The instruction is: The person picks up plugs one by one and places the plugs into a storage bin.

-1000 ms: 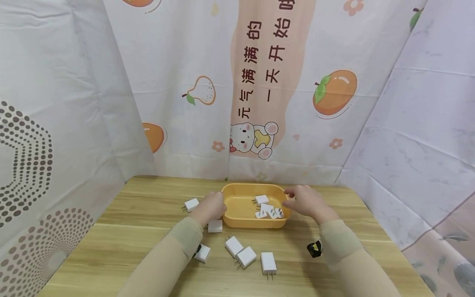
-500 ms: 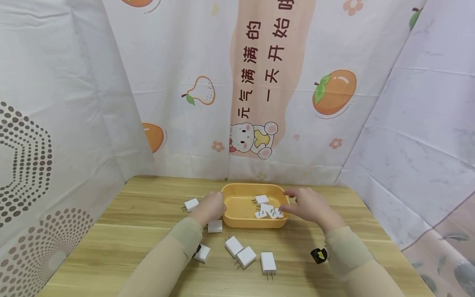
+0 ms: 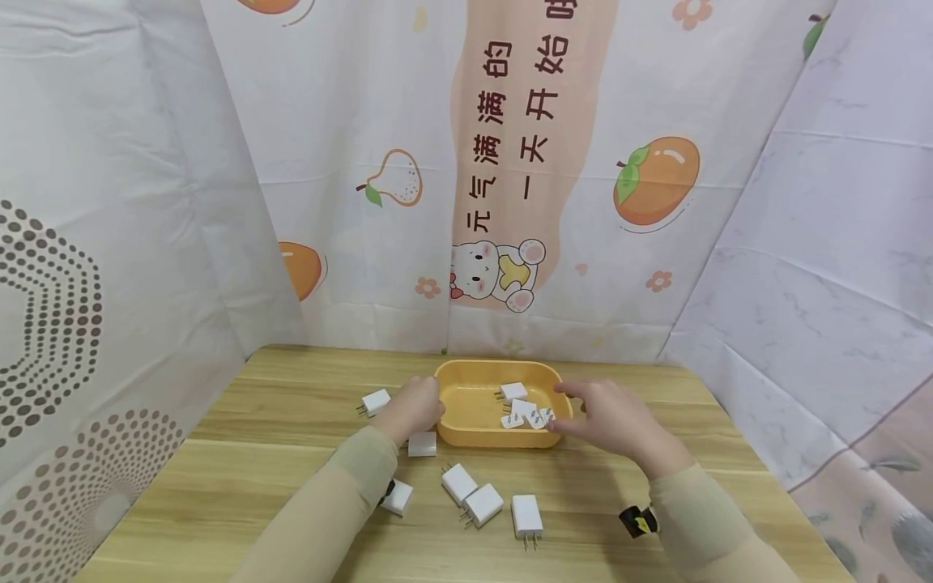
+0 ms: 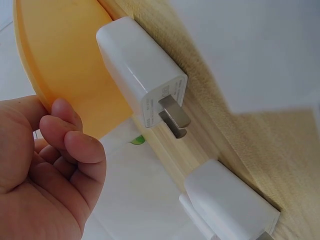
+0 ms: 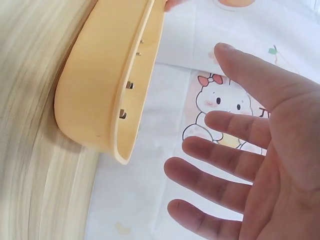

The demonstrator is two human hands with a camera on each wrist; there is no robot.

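**Logged a slight shift of the right hand (image 3: 614, 416) outward from the yellow tub (image 3: 499, 438) and nearer to the wearer**

Compared with one second ago, noted the right forearm, in its pale sleeve (image 3: 700, 512), swung toward the lower right. Found the tub, the left hand (image 3: 412, 405) and the loose chargers in the same places as before.

Read the right hand as holding nothing: in its wrist view, saw fingers extended and spread, thumb held away from them, with a gap to the end wall of the tub.

Read the left hand as curled, with the left rim of the tub pinched between thumb and finger.

Located the tub near the back edge of the wood-grain table (image 3: 240, 453), between both hands. Saw several white chargers (image 3: 513, 392) inside, clustered toward the right half, some overlapping; could not settle the exact count.

Counted six more outside: one left of the left hand (image 3: 376, 402), one just beside the tub's front left corner (image 3: 422, 444), one partly hidden by the left forearm (image 3: 398, 496), two touching or nearly so in front (image 3: 459, 483) (image 3: 484, 504), one farther right (image 3: 528, 516). Observed metal prongs on most.

Recorded a printed curtain (image 3: 539, 324) behind the table.
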